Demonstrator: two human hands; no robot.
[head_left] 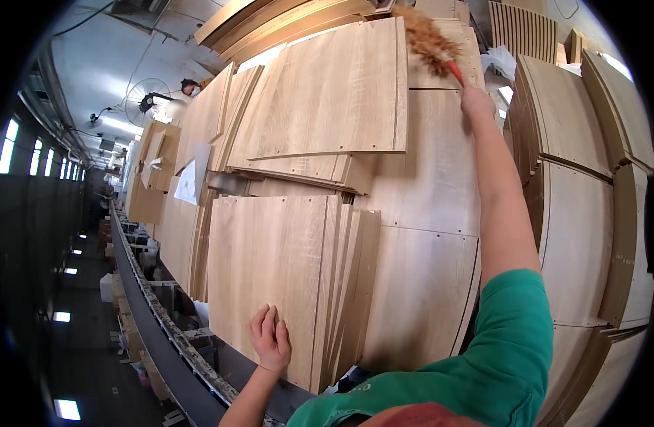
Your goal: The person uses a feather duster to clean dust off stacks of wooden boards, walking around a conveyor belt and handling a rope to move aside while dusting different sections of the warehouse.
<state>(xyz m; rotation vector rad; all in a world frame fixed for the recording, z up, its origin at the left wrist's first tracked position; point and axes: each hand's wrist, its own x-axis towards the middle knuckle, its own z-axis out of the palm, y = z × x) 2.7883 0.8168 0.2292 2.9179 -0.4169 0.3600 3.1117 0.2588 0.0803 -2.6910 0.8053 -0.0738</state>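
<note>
My right hand (478, 104) is closed round the red handle of a feather duster (428, 43), my arm stretched far forward. The duster's brown, fluffy head lies over the far end of the wooden panels, beside the large top panel (334, 89) of the far stack. Near me on the left, my left hand (270, 339) rests with its fingers laid on the top panel (266, 263) of a nearer stack. These light wood-grain panels have small drilled holes along their edges. Between the stacks and my right arm lie flat panels (426, 156) at a lower level.
More panel stacks (569, 114) stand to the right. A conveyor belt (152, 327) runs along the left. At the far left are a standing fan (145, 99) and a masked person (190, 88). A white sheet of paper (187, 183) sits by the left stacks.
</note>
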